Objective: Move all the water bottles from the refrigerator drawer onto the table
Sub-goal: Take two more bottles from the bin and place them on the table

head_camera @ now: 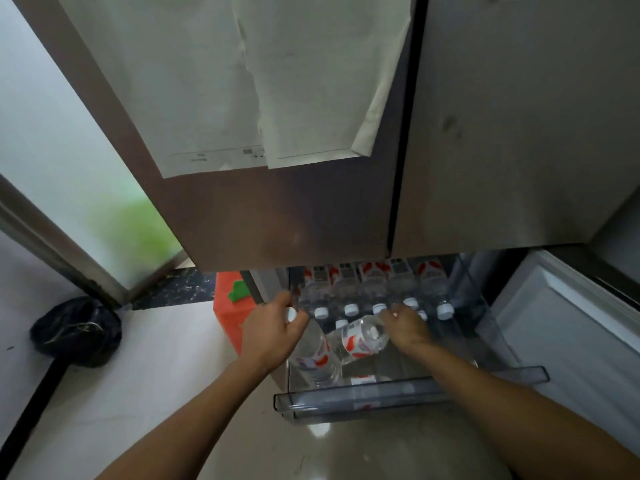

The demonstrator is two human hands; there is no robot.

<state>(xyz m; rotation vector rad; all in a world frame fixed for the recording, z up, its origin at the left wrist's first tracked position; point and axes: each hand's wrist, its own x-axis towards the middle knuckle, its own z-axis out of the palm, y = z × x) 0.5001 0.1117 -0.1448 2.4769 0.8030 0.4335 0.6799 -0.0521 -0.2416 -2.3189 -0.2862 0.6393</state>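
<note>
A clear refrigerator drawer (398, 393) stands pulled out below the closed fridge doors. A row of water bottles (374, 285) with white caps and red-and-white labels lies at its back. My left hand (273, 330) is closed around the neck of one water bottle (313, 362) at the drawer's left side. My right hand (410, 327) reaches into the middle, fingers curled at the caps. It touches a tilted bottle (362, 339), and the grip itself is hidden.
The grey fridge doors (485, 133) with taped papers (263, 81) hang just above the drawer. An orange box (227, 317) stands left of the drawer. A dark bag (76, 330) lies on the pale surface (121, 393) at left. A white panel (571, 334) stands at right.
</note>
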